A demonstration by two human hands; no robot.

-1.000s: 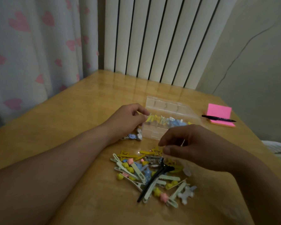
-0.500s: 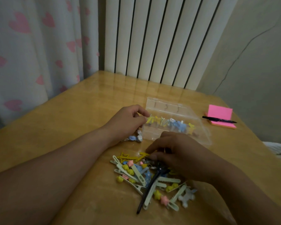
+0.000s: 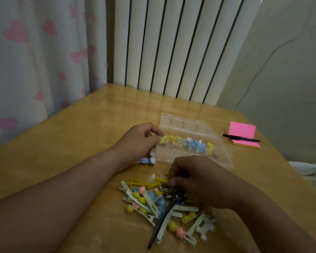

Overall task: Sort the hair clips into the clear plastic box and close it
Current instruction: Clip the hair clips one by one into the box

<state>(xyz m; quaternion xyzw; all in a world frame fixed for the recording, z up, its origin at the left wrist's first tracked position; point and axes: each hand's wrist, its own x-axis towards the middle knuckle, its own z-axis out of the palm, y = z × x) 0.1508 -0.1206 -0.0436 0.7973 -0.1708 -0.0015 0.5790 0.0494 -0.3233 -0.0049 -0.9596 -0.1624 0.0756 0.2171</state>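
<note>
Head view: the clear plastic box (image 3: 173, 155) was seen open on the desk (image 3: 77, 139), a row of yellow and blue clips already lodged in it, its left end held by the curled fingers of the left hand (image 3: 139, 141). The loose hair clips (image 3: 150, 201) were heaped just before it, and the right hand (image 3: 199, 181) was set on the heap's far edge, fingers narrowed to a pinch; which clip was held could not be told. The clips were judged light, stiff, slick and interlocked, best taken by the flat bar, not the charm.

No readable text, label, brand or number on any object in view.
</note>
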